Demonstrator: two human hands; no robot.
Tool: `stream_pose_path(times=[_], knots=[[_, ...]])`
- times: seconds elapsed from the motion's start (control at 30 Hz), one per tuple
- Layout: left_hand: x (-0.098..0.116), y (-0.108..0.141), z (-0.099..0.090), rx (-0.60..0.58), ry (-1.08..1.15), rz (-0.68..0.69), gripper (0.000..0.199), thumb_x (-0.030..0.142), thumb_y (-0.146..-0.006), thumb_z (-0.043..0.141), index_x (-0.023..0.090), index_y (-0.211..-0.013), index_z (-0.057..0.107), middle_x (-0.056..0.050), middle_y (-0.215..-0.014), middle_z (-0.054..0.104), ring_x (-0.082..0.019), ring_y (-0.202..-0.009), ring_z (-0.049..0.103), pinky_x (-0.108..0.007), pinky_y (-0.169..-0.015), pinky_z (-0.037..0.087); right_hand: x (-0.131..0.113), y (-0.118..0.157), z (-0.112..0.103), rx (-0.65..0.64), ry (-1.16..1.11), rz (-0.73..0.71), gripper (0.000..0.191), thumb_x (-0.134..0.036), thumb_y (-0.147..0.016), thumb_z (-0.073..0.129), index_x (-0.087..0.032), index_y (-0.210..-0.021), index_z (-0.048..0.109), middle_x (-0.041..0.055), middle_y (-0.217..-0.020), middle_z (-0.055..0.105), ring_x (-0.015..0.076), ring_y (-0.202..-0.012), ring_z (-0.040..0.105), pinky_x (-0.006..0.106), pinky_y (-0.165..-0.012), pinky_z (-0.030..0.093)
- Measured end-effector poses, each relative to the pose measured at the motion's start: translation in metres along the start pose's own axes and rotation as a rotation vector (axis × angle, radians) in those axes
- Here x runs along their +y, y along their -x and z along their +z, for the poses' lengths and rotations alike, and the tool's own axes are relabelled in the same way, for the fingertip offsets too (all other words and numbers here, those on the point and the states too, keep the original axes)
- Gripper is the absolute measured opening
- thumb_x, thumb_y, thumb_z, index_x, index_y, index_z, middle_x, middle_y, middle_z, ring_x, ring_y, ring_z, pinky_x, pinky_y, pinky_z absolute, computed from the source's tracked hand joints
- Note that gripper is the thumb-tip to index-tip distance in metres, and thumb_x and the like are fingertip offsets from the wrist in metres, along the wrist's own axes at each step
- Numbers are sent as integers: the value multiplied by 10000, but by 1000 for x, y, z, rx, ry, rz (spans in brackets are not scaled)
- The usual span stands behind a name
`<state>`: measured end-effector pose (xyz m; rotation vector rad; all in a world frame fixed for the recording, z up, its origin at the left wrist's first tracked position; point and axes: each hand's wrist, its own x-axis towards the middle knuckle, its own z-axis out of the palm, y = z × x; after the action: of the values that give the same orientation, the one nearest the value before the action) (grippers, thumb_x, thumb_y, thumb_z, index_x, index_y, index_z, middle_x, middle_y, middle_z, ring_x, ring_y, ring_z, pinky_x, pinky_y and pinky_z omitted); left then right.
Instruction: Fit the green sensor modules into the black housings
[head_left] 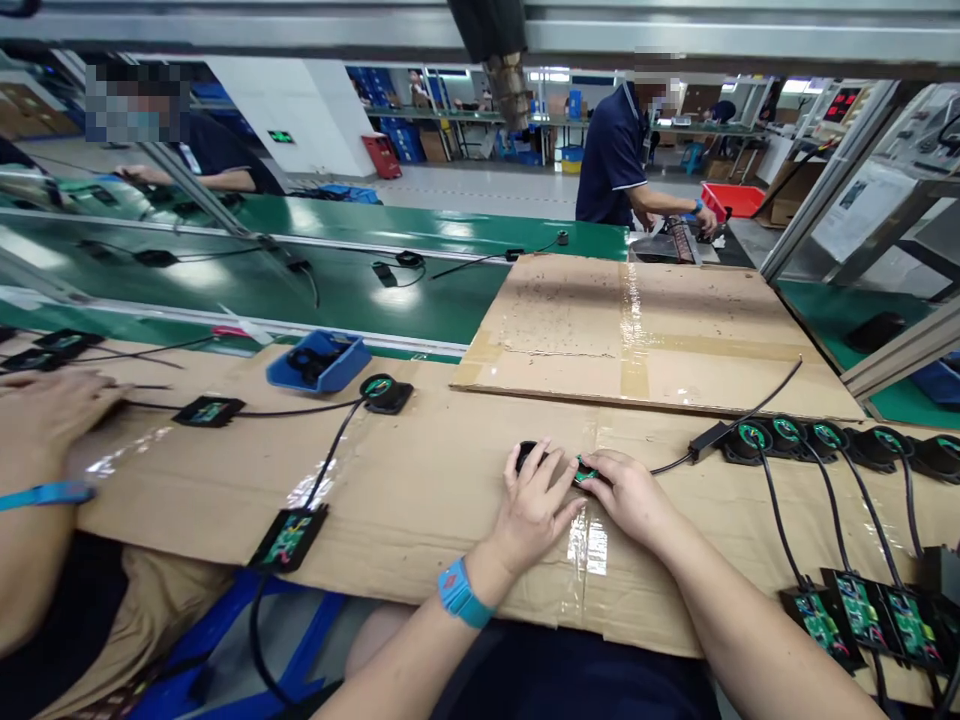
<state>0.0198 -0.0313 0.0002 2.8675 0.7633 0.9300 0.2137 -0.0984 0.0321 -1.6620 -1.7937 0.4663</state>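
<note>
In front of me on the cardboard, my left hand [534,500] has its fingers curled over a black round housing [526,456], which they partly hide. My right hand [626,492] pinches a small round green circuit board [583,472] between thumb and fingers, close beside the left fingertips. A black cable [671,465] runs from under the right hand to a slim black box [707,441]. Around my left wrist is a blue strap [463,595].
Several black housings with green boards [827,437] line the right, cabled to open boxes [866,610]. A blue bin [319,362] holds black parts. Left lies another cabled housing [385,392]. A co-worker's hand [52,405] works at far left. Behind are a cardboard sheet [562,340] and green conveyor [345,290].
</note>
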Motion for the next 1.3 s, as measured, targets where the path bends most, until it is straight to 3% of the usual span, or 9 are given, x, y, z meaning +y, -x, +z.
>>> stream_pose_path(times=[0.1,0.27,0.37,0.6,0.7,0.83,0.93,1.13,1.3], knots=[[0,0,1,-1,30,-27,457,382,-922,642,258,-1358,591,-133,-1353,627,-366,-1403,442,-647,-1203,171,2,-1,0,-14,-4,2,290,-226,-928,637,-206,-1210,700,100,-1183,714,236,-1124,661,404,-1040,521],[-1,-1,2,16,26,-25,450,399,-918,644,262,-1344,602,-127,-1336,640,-362,-1401,445,-640,-1206,164,8,6,-8,121,-128,75,484,-324,-894,701,-213,-1352,592,96,-1177,714,223,-1047,687,392,-968,558],[-3,0,3,21,40,-26,447,406,-911,650,264,-1333,609,-121,-1332,643,-361,-1395,453,-643,-1208,158,8,6,-17,148,-66,106,360,-352,-904,691,-186,-1222,669,111,-1132,721,235,-1027,681,404,-959,547],[-4,-2,0,95,55,-73,491,429,-883,662,243,-1330,576,-142,-1385,591,-356,-1368,484,-618,-1202,216,6,4,-24,-74,120,188,295,-342,-880,732,-184,-1128,708,102,-1082,737,268,-1040,667,425,-963,506],[-8,-6,-4,210,65,-152,526,437,-874,657,210,-1330,526,-178,-1419,542,-365,-1376,468,-611,-1179,271,6,6,-24,-74,118,179,285,-339,-900,709,-188,-1141,702,97,-1093,734,261,-1043,663,416,-965,500],[-19,-7,-6,308,170,-403,568,420,-889,626,164,-1366,457,-197,-1404,527,-344,-1360,475,-570,-1147,351,6,7,-25,-77,111,176,285,-342,-911,695,-183,-1147,694,96,-1098,730,263,-1042,659,419,-965,500],[-28,-6,-2,226,286,-562,533,421,-906,604,154,-1347,469,-167,-1310,591,-304,-1248,564,-508,-1085,435,6,6,-24,-78,94,168,282,-339,-918,682,-180,-1151,692,96,-1081,730,259,-1031,660,416,-952,511],[-32,-5,4,129,419,-602,382,404,-922,582,178,-1228,544,-123,-1200,651,-272,-1130,620,-468,-1020,486,6,5,-21,-39,48,156,270,-336,-941,644,-179,-1155,690,100,-1080,728,255,-1030,663,419,-960,529],[-29,-7,4,107,481,-644,508,356,-831,702,187,-1258,486,-126,-1232,621,-269,-1152,606,-450,-1016,497,5,4,-17,10,-7,112,294,-311,-950,617,-170,-1204,659,109,-1161,705,249,-1097,647,420,-1006,522]])
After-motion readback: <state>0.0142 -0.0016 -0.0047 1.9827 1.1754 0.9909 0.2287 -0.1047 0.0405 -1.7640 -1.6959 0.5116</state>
